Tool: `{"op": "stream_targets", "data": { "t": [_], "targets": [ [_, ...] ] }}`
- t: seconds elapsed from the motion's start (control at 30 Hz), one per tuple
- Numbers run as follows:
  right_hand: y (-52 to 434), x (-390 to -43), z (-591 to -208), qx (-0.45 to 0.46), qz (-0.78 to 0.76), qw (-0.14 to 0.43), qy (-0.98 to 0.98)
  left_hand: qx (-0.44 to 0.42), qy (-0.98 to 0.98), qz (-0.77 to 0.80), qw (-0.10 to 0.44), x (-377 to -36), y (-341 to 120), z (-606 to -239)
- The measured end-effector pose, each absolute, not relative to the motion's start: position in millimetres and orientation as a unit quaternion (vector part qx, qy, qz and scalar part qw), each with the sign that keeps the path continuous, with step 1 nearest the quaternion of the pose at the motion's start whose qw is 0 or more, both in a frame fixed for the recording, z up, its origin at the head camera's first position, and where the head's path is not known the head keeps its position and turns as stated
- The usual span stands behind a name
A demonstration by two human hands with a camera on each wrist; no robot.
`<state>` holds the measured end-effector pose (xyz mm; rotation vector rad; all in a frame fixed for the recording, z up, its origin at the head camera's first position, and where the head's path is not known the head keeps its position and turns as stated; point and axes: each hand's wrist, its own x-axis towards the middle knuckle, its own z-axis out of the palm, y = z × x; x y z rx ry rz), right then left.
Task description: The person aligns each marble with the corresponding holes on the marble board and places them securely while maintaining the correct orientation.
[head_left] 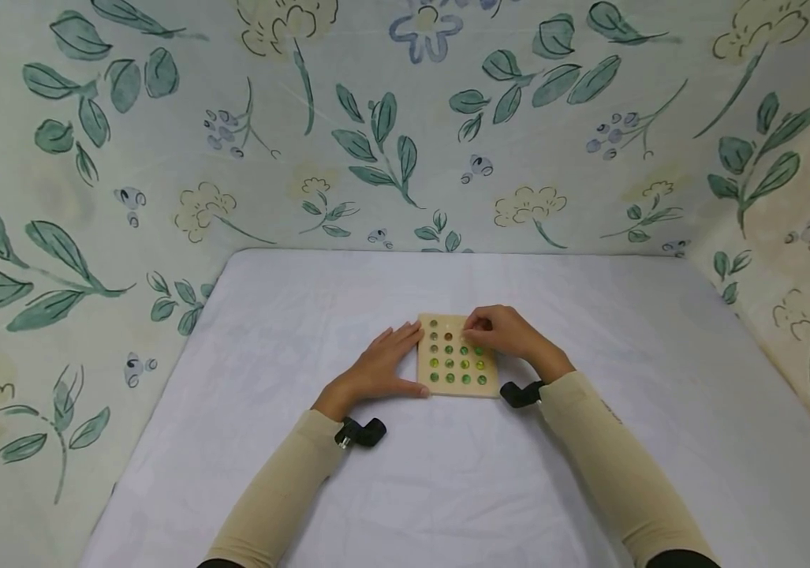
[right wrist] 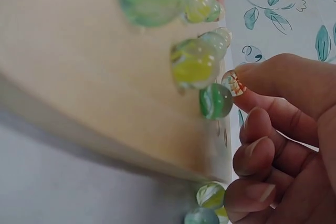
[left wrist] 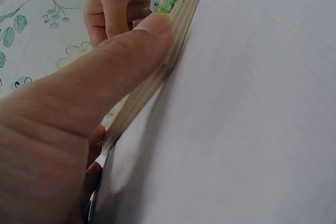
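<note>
In the head view a square wooden board (head_left: 457, 371) carries rows of green and yellow glass marbles (head_left: 464, 364) in its hollows. My left hand (head_left: 381, 368) rests against the board's left side, fingers extended along that edge and thumb at the near edge. Over the far right part of the board, my right hand (head_left: 507, 331) pinches a clear marble with an orange and white swirl (right wrist: 234, 83) between thumb and forefinger. Its other fingers (right wrist: 253, 153) are curled. Beside them, low in the right wrist view, are more marbles (right wrist: 210, 196); whether the hand holds these cannot be told.
A white cloth (head_left: 405, 489) covers the table around the board. Behind and at the sides hangs floral fabric (head_left: 405, 142). Black wrist-worn devices (head_left: 362, 432) sit near both cuffs, the right one close to the board's right edge.
</note>
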<state>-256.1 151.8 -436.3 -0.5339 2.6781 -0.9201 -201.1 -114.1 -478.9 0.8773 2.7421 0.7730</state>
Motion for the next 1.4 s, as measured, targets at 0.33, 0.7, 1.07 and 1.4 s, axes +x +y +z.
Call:
{"op": "stream_targets", "data": {
  "t": [0.33, 0.7, 1.07, 1.4],
  "targets": [
    [151.4, -257.0, -438.2, -0.192, -0.32, 0.138, 0.917, 0.289, 0.917, 0.261, 0.086, -201.1, -114.1, -478.5],
    [151.6, -255.8, -438.1, -0.198, -0.321, 0.135, 0.916, 0.289, 0.918, 0.257, 0.086, -201.0, -113.6, -477.3],
    [152.0, -255.4, -437.4, -0.199, -0.319, 0.134, 0.917, 0.287, 0.918, 0.259, 0.086, -200.1, -112.9, -477.2],
    [154.1, -255.1, -435.6, -0.189, -0.324, 0.137, 0.917, 0.29, 0.917, 0.261, 0.081, -199.8, -113.2, -478.2]
  ]
}}
